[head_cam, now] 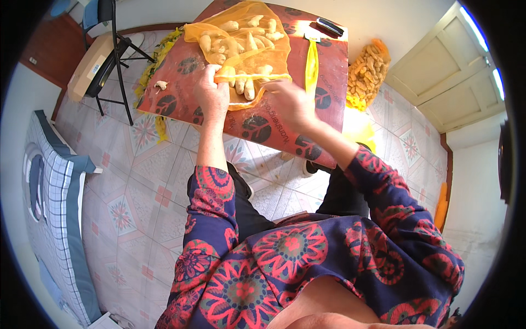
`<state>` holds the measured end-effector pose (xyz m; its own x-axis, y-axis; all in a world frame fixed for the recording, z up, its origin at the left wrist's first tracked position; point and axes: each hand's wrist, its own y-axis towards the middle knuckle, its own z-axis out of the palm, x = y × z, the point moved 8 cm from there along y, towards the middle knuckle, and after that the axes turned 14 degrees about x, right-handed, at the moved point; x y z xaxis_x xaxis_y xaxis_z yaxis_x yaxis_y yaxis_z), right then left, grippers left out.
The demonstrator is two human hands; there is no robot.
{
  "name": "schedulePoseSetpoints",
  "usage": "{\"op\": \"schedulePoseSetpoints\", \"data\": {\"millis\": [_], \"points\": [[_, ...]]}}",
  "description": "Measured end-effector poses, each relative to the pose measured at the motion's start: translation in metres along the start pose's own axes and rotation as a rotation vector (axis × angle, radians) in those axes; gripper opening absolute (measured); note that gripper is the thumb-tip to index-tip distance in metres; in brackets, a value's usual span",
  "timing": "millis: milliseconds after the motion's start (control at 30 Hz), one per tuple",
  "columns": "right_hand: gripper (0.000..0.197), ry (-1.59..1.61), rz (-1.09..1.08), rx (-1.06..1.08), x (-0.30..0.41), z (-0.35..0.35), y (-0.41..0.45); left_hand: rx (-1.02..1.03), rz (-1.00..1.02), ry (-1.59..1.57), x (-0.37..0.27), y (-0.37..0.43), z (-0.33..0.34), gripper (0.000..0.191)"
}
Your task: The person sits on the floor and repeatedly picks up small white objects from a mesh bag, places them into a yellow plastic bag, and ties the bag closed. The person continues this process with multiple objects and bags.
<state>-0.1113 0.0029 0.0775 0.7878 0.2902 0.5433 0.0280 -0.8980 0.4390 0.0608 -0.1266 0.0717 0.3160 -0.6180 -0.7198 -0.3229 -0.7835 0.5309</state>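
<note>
An orange mesh bag with several pale, finger-shaped pieces, perhaps ginger root, lies on the red printed board table. Its mouth faces me and gapes. My left hand grips the left edge of the mouth between thumb and fingers. At the right edge, my right hand pinches the mesh; it is partly blurred. A few pieces show at the opening between my hands. One small loose piece lies on the board to the left.
A yellow strap and a black object lie on the table's right side. A full mesh bag stands on the floor to the right. Yellow netting hangs by the left edge, near a folding chair bearing a cardboard box.
</note>
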Motion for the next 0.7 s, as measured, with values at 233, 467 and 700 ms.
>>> {"op": "schedulePoseSetpoints", "data": {"millis": [233,467,700], "points": [[0.017,-0.139,0.211,0.118,-0.019,0.078,0.113,-0.076,0.082,-0.057,-0.024,-0.001,-0.010,0.008],[0.029,-0.743,0.100,0.110,-0.080,0.059,0.218,-0.057,0.095,-0.017,-0.033,0.001,-0.011,0.007],[0.023,-0.516,0.341,0.309,-0.132,0.048,0.236,0.017,0.058,-0.006,-0.027,0.004,-0.003,0.005]]}}
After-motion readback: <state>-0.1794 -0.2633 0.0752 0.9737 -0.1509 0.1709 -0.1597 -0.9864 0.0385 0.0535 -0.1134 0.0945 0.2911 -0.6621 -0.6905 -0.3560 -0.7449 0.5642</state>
